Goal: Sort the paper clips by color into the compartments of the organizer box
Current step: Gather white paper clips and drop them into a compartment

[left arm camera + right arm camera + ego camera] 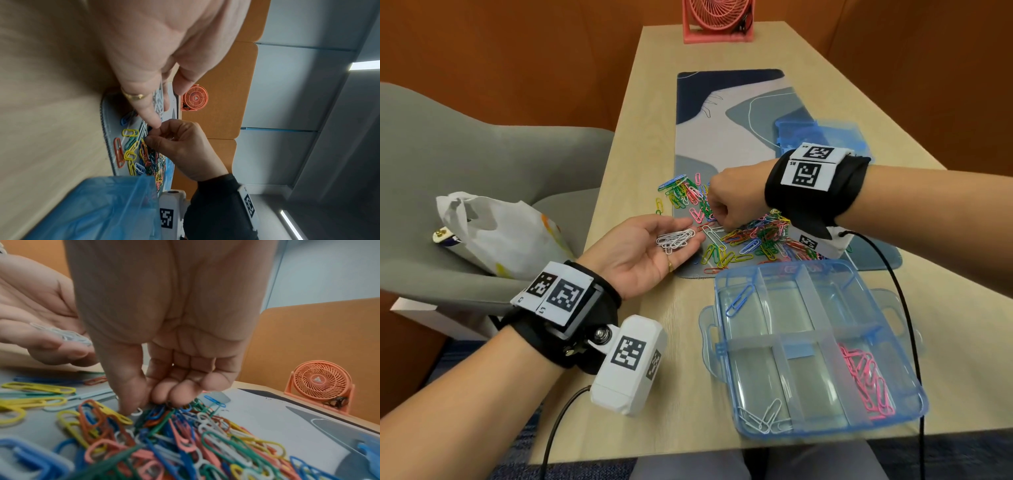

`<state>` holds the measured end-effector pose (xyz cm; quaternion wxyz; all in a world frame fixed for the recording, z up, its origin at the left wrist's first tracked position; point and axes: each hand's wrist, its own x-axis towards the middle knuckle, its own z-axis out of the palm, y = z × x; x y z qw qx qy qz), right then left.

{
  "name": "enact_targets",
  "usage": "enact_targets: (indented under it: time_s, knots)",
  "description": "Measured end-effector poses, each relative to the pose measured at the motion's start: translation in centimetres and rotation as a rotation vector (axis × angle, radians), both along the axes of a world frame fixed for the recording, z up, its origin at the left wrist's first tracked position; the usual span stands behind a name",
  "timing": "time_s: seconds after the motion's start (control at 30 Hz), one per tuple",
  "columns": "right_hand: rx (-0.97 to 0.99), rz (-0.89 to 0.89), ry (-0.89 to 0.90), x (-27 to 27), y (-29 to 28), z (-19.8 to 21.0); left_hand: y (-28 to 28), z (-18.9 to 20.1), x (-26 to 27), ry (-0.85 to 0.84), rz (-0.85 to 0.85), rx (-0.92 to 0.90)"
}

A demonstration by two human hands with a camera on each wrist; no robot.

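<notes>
A mixed-colour pile of paper clips (756,236) lies on the desk mat (722,137). My left hand (650,250) rests palm up beside the pile, fingers relaxed, carrying a bunch of white clips (675,240) (158,100). My right hand (719,219) (144,402) reaches down into the pile with curled fingers; thumb and fingertips pinch a white clip (137,412). The clear blue organizer box (722,346) stands near the table's front edge. It holds pink clips (866,383) at near right, white clips (763,418) at near left and a blue clip (739,298) at far left.
A blue plastic lid (822,133) lies on the mat behind my right wrist. A pink desk fan (717,20) stands at the table's far end. A grey chair with a plastic bag (500,233) sits left of the table. A black cable (904,308) runs past the box.
</notes>
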<state>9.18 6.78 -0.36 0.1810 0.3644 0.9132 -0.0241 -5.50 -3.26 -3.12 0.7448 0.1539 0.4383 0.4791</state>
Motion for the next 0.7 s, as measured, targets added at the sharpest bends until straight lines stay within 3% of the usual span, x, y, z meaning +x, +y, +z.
enact_targets:
  time_s: [0.27, 0.47, 0.7]
  knots:
    - [-0.028, -0.047, 0.087, 0.4, -0.4, 0.5, 0.1, 0.0, 0.3, 0.008, -0.012, -0.009]
    - [-0.101, -0.056, 0.345, 0.8, -1.2, 3.9, 0.3, 0.3, 1.0, -0.018, -0.016, -0.027]
    - [-0.174, 0.018, 0.346, 0.8, -1.8, 4.8, 0.4, 1.1, 2.2, -0.111, -0.074, -0.021]
